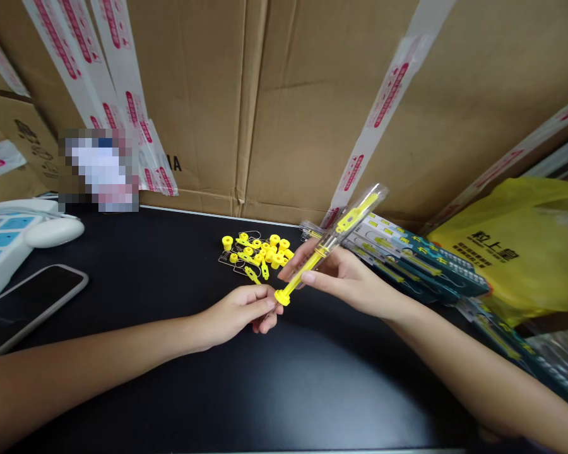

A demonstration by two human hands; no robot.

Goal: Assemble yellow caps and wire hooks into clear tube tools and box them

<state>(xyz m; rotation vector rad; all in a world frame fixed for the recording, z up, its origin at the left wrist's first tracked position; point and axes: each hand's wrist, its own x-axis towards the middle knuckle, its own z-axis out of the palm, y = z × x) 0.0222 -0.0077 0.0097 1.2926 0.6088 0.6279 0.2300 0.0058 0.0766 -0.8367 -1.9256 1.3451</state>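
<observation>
A long clear plastic blister shell (332, 242) with yellow plastic parts in it slants up to the right above the table. Its middle lies in my right hand (343, 277), thumb in front and fingers behind. A yellow rod (297, 276) with a round flanged end runs along the lower half, and a flat yellow piece (355, 216) sits in the upper half. My left hand (253, 308) is closed in a pinch at the lower end, just below the flange, seemingly on the shell's tip. Behind the hands lies a loose pile of yellow plastic parts (274, 241) and bent wires.
Stacked printed cards (407, 252) with yellow items stand at right, beside a yellow plastic bag (525, 246). A phone (33, 302), a white power strip (4, 239) and a white oval object (54, 232) are at left. Taped cardboard boxes (194, 94) wall off the table's back edge.
</observation>
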